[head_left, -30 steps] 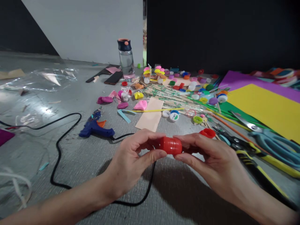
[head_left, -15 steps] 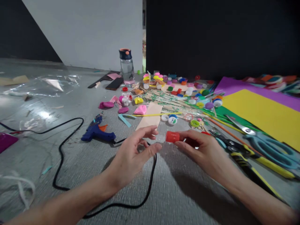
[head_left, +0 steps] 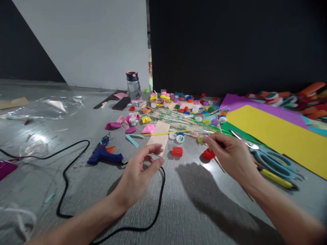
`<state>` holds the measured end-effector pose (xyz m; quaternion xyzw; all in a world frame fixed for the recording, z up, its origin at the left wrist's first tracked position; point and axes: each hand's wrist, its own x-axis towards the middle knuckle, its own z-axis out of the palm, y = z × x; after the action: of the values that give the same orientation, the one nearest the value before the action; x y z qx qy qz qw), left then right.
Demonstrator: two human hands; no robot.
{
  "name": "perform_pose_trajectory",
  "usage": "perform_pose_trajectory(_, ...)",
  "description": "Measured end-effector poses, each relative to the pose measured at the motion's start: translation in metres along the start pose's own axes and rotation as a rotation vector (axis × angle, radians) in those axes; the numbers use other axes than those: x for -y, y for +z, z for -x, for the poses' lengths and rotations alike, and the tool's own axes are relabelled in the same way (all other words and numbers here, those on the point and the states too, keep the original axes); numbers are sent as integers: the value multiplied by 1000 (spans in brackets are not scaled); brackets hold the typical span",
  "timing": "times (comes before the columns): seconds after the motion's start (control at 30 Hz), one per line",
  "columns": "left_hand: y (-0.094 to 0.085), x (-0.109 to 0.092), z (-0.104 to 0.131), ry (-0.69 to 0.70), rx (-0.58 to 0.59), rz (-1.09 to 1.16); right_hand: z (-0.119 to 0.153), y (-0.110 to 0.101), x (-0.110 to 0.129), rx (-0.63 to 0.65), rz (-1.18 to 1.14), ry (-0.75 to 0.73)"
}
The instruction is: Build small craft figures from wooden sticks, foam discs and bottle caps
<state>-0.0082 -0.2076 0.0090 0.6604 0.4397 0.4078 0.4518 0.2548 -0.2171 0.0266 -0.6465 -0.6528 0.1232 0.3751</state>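
My left hand [head_left: 139, 175] hovers over the grey table, fingers curved and apart with nothing between them. To its right a red bottle cap piece [head_left: 177, 151] lies on its side, untouched. My right hand [head_left: 231, 158] reaches above the right side, thumb and fingers pinched together. Whatever is between its fingertips is too small or hidden to tell. By the fingertips is a lime-green cap [head_left: 200, 140]. A rounded red cap [head_left: 208, 154] lies below the fingers. A thin brownish stick [head_left: 220, 165] shows under the hand; whether it is held is unclear.
A blue glue gun [head_left: 104, 154] lies left, its black cord [head_left: 158, 204] looping under my left hand. Scissors [head_left: 274, 161] and a yellow-handled tool [head_left: 277, 178] lie right, beside yellow sheets [head_left: 278, 136]. Sticks [head_left: 173, 117], caps and a water bottle [head_left: 134, 89] stand behind.
My right hand has let go of the red cap piece, which now rests on the table, and has moved right to the loose caps. My left hand stays nearly in place.
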Motion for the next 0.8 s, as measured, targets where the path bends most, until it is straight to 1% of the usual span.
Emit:
perform_pose_trajectory(0.03,0,0,-1,6,-7,-15,-2,-1,0,-7,5,-7)
perform_pose_trajectory(0.1,-1,0,-2,23,-14,-53,-4,5,0,43,38,-102)
perform_pose_trajectory(0.2,0,3,-4,47,-5,-87,-5,26,1,177,135,-305)
perform_pose_trajectory(0.27,0,5,-5,57,5,-87,-5,40,2,222,197,-360)
perform_pose_trajectory(0.33,0,6,-4,59,8,-87,-4,50,2,238,222,-344)
perform_pose_trajectory(0.43,0,6,-3,42,9,-122,-2,57,0,232,241,-290)
perform_pose_trajectory(0.53,2,8,-2,59,0,-173,5,58,2,211,304,-240)
perform_pose_trajectory(0.63,4,12,-3,87,7,-194,15,57,9,230,348,-202)
perform_pose_trajectory(0.73,5,19,-3,133,25,-230,24,56,14,279,296,-162)
perform_pose_trajectory(0.8,5,23,-3,181,32,-275,27,55,12,282,237,-163)
